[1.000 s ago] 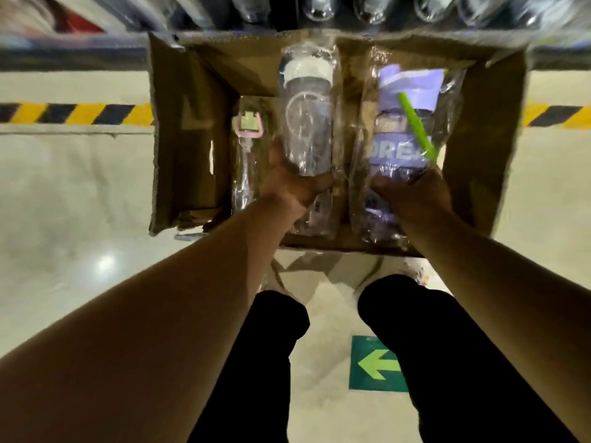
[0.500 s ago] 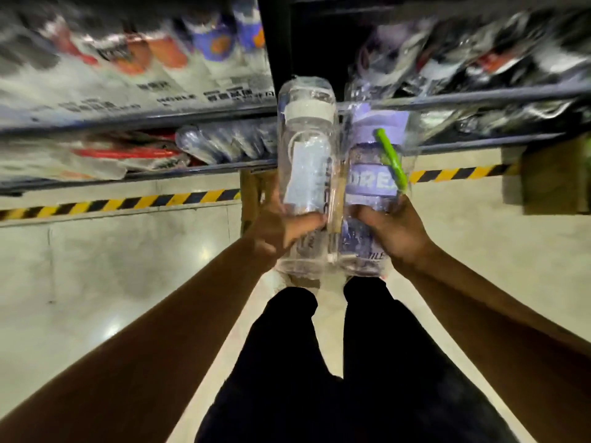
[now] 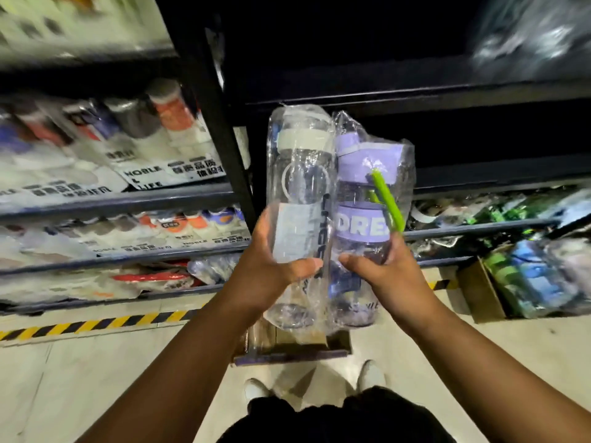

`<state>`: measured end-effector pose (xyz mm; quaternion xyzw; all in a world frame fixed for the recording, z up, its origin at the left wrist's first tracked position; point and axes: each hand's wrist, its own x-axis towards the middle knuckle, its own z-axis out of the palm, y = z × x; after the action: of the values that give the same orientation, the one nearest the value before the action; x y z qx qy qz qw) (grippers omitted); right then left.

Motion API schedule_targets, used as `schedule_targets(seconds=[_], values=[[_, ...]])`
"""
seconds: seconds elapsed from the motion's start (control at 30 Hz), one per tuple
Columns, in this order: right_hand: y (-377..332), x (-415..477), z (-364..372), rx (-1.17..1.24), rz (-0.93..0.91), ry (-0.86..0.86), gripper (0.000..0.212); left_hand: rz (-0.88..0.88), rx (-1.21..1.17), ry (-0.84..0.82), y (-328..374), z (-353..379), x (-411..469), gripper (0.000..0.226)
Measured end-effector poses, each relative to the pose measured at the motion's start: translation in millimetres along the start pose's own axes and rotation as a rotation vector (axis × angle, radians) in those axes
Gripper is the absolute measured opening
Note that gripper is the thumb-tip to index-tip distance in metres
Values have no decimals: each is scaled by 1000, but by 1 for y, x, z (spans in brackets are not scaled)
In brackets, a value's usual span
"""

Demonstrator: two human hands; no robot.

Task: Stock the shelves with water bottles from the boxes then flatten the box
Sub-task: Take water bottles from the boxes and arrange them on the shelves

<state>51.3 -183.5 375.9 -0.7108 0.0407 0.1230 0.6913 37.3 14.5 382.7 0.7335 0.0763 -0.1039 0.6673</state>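
My left hand (image 3: 267,273) grips a clear water bottle with a white lid band (image 3: 302,187), wrapped in plastic film. My right hand (image 3: 385,276) grips a purple-lidded bottle (image 3: 364,193) with a green straw and a purple label band, also wrapped. Both bottles stand upright, side by side and touching, held up in front of a dark shelf bay (image 3: 447,135). Below them, on the floor by my feet, part of the cardboard box (image 3: 287,346) shows.
Shelves on the left (image 3: 128,199) are packed with wrapped bottles and labelled packs. A black upright post (image 3: 220,139) divides the bays. Lower right shelves hold wrapped goods, and another open carton (image 3: 486,295) of bottles sits on the floor. Yellow-black hazard tape (image 3: 96,324) lines the floor.
Both hands lifted the two bottles out of the box and raised them up toward the shelves. My view swung from looking down into the box to facing the shelf bays.
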Motion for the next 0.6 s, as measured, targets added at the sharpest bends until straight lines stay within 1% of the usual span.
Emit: schedule_targets(seconds=[0.07,0.13,0.23,0.33,0.47,0.5,0.6], values=[[-18,3,-23,-23,-43,1,50,67,-12,35,25,22,0,73],[-35,7,-47,-39,-94,-4,50,109,-15,86,51,46,1,76],[-61,15,-80,-75,-172,1,59,156,2,145,79,73,9,92],[-86,28,-110,-89,-259,-1,57,204,52,163,105,91,23,108],[-127,54,-135,-111,-374,-46,71,269,72,206,136,107,41,104],[-137,61,-140,-103,-393,-56,71,274,75,221,142,109,47,106],[-163,88,-151,-137,-427,-40,59,257,79,249,157,111,61,106]])
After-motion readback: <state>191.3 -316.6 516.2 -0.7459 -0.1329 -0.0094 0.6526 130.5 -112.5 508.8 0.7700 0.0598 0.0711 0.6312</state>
